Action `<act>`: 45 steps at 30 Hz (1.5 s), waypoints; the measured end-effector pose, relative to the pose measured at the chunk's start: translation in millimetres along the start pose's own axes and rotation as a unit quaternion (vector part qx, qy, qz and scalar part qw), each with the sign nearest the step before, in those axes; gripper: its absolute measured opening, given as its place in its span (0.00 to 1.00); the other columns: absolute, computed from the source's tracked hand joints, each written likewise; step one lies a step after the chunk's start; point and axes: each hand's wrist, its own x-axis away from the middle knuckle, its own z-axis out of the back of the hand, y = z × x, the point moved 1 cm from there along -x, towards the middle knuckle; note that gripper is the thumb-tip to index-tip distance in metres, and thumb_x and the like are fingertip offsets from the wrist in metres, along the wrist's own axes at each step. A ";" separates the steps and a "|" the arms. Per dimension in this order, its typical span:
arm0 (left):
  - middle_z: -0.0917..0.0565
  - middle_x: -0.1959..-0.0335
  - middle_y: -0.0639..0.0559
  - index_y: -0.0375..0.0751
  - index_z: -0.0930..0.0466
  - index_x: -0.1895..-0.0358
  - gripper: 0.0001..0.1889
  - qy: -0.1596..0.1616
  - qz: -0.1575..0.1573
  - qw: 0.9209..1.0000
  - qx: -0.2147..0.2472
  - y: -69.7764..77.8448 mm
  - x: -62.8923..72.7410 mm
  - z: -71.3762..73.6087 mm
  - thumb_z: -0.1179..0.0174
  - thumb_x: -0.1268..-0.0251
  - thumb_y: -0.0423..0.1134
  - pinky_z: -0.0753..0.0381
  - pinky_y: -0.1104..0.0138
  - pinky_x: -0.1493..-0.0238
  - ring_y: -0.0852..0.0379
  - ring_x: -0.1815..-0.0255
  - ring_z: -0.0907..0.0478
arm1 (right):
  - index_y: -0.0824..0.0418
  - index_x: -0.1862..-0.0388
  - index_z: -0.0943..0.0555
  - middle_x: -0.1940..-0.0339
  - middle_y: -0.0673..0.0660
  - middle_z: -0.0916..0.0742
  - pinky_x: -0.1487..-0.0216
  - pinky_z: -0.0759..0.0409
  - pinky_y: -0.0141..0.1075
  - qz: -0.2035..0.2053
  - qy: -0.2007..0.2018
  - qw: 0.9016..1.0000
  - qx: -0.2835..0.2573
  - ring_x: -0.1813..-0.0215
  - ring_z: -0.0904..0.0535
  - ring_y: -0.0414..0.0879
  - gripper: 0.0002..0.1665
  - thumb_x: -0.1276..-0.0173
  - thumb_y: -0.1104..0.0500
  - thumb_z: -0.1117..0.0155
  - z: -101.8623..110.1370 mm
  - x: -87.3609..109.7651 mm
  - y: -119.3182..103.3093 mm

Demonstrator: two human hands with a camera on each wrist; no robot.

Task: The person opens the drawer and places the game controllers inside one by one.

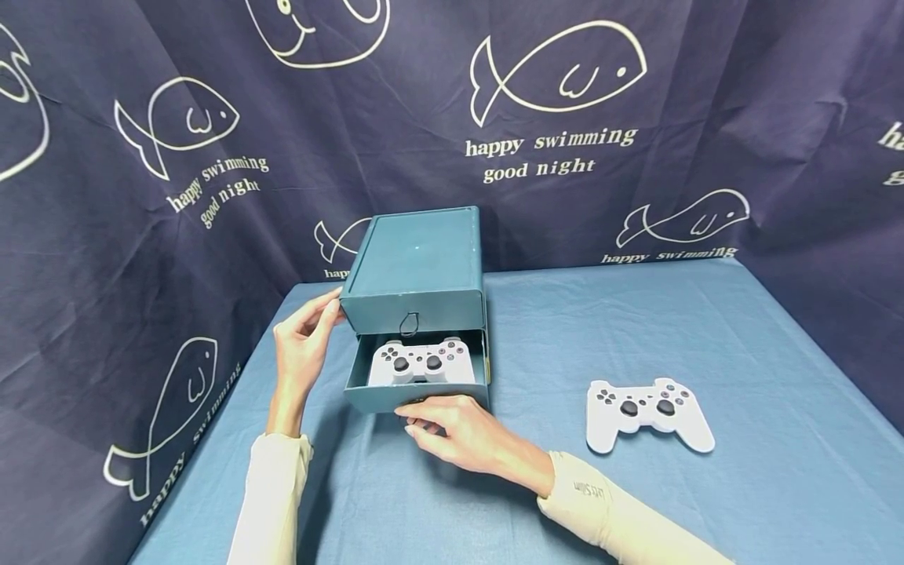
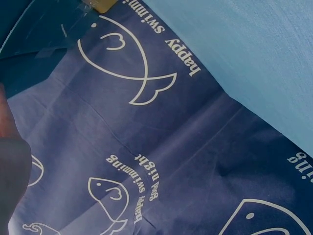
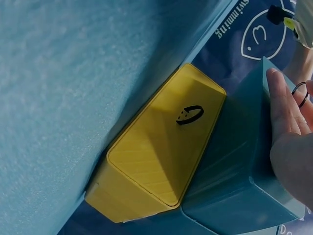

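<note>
A teal drawer box [image 1: 424, 251] stands on the table; its top drawer with a wire loop is closed. Below, a teal drawer [image 1: 356, 399] is pulled out, holding a white game controller [image 1: 420, 362]. My left hand [image 1: 302, 345] touches the box's left front corner with nearly straight fingers; in the left wrist view only a sliver of it shows. At the pulled-out drawer's front, my right hand [image 1: 462, 431] pinches a dark loop pull [image 3: 300, 94], partly hidden by its fingers. A second white game controller [image 1: 646, 412] lies on the table to the right.
Beneath the pulled-out drawer sits a closed yellow drawer [image 3: 161, 142] with a black loop. Blue cloth [image 1: 551, 337] covers the table. A dark curtain [image 1: 424, 133] printed with fish hangs behind and to the left.
</note>
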 end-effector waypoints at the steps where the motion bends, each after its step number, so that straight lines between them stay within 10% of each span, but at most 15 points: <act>1: 0.09 0.61 0.50 0.32 0.13 0.44 0.12 0.000 0.001 1.000 0.000 -0.5 0.0 0.1 0.36 0.27 0.29 0.16 0.71 0.53 0.59 0.64 0.11 | 0.66 0.44 0.14 0.59 0.56 0.10 0.58 0.16 0.27 0.000 0.001 1.000 0.000 0.59 0.15 0.34 0.16 0.30 0.69 0.33 -0.2 -0.2 0.8; 45: 0.10 0.61 0.46 0.26 0.14 0.45 0.12 0.001 0.000 1.000 0.012 0.5 -0.1 -1.4 0.38 0.28 0.24 0.17 0.73 0.55 0.63 0.65 0.11 | 0.64 0.45 0.13 0.60 0.53 0.10 0.61 0.15 0.32 -0.011 0.015 1.000 0.018 0.61 0.17 0.34 0.15 0.30 0.68 0.33 4.0 -13.4 18.6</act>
